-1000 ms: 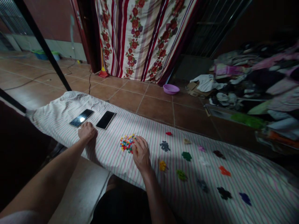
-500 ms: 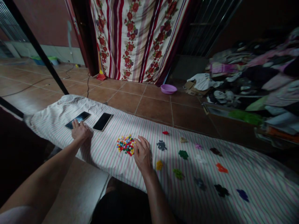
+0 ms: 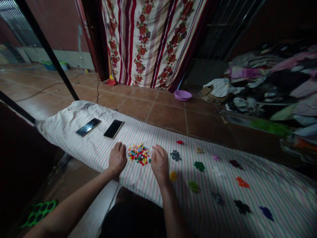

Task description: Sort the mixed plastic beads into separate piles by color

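A mixed pile of small coloured pieces [image 3: 138, 154] lies on the striped cloth between my two hands. On its left side my left hand [image 3: 118, 158] rests on the cloth with its fingers curled in, and nothing shows in them. At the pile's right edge is my right hand [image 3: 159, 162], fingers loosely bent and a little apart, the thumb close to a green piece. Sorted clusters spread out to the right: dark grey pieces [image 3: 175, 155], yellow pieces [image 3: 173, 176], dark green pieces [image 3: 199, 166], lime pieces [image 3: 193, 186] and red pieces [image 3: 179, 142], among several more.
Two phones, a left one [image 3: 88, 127] and a right one [image 3: 114, 129], lie on the striped cloth [image 3: 99, 155] to the left. Beyond the cloth's far edge, a purple basin [image 3: 183, 96] stands on the tiled floor. A heap of clothes [image 3: 279, 79] fills the right side.
My left hand has left the left phone and come right and nearer, beside the pile. My right hand stays at the pile's right edge. The view has shifted slightly left.
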`<move>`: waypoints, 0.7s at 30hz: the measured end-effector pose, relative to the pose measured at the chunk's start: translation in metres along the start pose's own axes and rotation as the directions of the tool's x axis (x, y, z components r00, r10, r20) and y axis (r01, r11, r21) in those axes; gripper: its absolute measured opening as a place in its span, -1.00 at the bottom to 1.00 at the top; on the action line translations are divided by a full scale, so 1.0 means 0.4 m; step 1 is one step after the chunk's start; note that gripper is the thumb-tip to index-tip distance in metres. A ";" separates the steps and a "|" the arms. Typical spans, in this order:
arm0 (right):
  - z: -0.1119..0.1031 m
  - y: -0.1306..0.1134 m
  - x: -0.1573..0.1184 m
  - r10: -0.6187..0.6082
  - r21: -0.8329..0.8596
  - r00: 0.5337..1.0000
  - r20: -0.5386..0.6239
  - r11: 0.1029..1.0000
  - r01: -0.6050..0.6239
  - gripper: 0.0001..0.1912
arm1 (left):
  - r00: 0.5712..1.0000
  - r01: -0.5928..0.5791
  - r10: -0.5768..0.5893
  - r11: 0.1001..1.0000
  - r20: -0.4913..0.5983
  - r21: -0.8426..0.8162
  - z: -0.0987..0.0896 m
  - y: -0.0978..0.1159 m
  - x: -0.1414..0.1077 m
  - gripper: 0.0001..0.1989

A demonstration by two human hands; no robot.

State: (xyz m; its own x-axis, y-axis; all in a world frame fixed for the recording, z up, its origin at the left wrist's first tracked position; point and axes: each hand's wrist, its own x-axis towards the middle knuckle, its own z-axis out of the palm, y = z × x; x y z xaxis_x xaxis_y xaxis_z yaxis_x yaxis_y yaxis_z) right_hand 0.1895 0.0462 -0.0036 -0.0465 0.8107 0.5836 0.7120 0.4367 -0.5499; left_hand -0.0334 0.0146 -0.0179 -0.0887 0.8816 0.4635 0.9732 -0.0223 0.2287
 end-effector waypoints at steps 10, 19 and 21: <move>0.010 0.047 -0.009 0.034 -0.059 0.993 0.109 0.998 -0.027 -0.61 | 0.997 0.025 -0.027 0.999 0.072 0.034 -0.013 0.018 -0.003 -0.69; 0.032 0.079 -0.015 0.016 -0.065 0.976 0.217 0.998 -0.002 -0.56 | 0.995 0.025 -0.032 0.997 0.094 0.072 -0.013 0.026 -0.001 -0.69; 0.034 0.085 -0.016 0.004 -0.038 0.973 0.230 0.999 0.004 -0.57 | 0.991 0.031 -0.042 0.996 0.125 0.089 -0.015 0.029 -0.001 -0.69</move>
State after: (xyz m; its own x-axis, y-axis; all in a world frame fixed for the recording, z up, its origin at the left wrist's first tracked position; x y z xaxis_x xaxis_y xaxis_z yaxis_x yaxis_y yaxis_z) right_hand 0.2047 0.0613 -0.0341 -0.2035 0.8807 0.4278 0.7379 0.4251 -0.5241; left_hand -0.0234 0.0111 -0.0102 -0.1024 0.9340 0.3424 0.9851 0.0473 0.1656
